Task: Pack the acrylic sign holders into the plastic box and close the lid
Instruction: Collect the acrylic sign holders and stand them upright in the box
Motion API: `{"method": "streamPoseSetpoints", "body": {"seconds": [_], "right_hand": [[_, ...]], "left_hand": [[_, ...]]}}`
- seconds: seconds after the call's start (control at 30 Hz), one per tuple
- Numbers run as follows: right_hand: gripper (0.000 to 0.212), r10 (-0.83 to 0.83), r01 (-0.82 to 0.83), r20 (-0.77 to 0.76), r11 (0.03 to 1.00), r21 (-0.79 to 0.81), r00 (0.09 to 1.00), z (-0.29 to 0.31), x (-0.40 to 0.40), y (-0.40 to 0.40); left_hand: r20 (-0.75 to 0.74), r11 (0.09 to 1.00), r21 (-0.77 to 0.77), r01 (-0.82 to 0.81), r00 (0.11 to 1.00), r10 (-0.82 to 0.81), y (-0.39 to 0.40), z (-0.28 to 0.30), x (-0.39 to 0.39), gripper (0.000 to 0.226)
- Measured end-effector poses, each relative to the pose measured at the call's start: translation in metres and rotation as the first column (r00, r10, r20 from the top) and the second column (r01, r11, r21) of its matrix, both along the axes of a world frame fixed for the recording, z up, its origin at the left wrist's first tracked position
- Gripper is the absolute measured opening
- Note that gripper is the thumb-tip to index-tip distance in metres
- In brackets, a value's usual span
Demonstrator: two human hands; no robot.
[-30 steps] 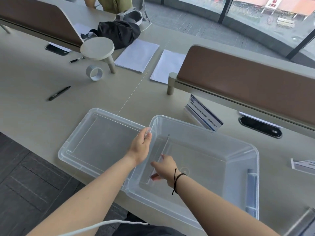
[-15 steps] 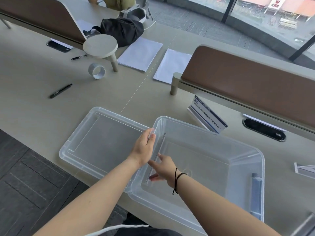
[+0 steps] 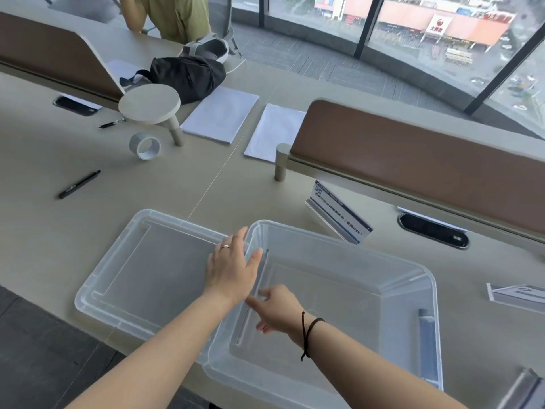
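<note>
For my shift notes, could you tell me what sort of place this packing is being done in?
Probably a shared office or meeting room on an upper floor: a long desk with brown divider panels, paper stacks and pens, and wide windows overlooking a street.

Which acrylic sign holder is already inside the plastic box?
The clear sign holder standing against the plastic box's left wall, by the right hand. The blue-labelled one and another lie outside on the table.

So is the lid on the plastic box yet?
No, off. The lid lies flat on the table left of the open plastic box.
</note>
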State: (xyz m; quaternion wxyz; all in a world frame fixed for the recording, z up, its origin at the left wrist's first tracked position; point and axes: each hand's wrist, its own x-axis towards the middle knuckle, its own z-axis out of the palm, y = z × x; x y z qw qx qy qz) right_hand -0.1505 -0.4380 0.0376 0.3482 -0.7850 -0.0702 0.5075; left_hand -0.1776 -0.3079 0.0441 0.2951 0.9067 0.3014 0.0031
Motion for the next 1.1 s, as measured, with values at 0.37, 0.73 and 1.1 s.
{"method": "streamPoseSetpoints", "body": {"seconds": [0.37, 0.73, 1.1], "right_hand": [[0.025, -0.287, 0.346, 0.621, 0.938, 0.027, 0.730, 0.042, 0.175, -0.096], [0.041, 0.280, 0.059, 0.558, 0.856, -0.513, 0.781, -0.018, 0.244, -0.119], [0.034, 0.245, 0.097, 0.633, 0.886, -0.454, 0.734, -0.032, 0.246, -0.108]], "left_hand": [[0.065, 0.849, 0.102, 0.518, 0.848, -0.525, -0.014, 0.029, 0.186, 0.033], [-0.290, 0.622, 0.302, 0.722, 0.691, -0.662, -0.007, -0.032, 0.273, 0.039], [-0.218, 0.783, 0.176, 0.596, 0.800, -0.560, 0.001, -0.045, 0.274, 0.031]]}}
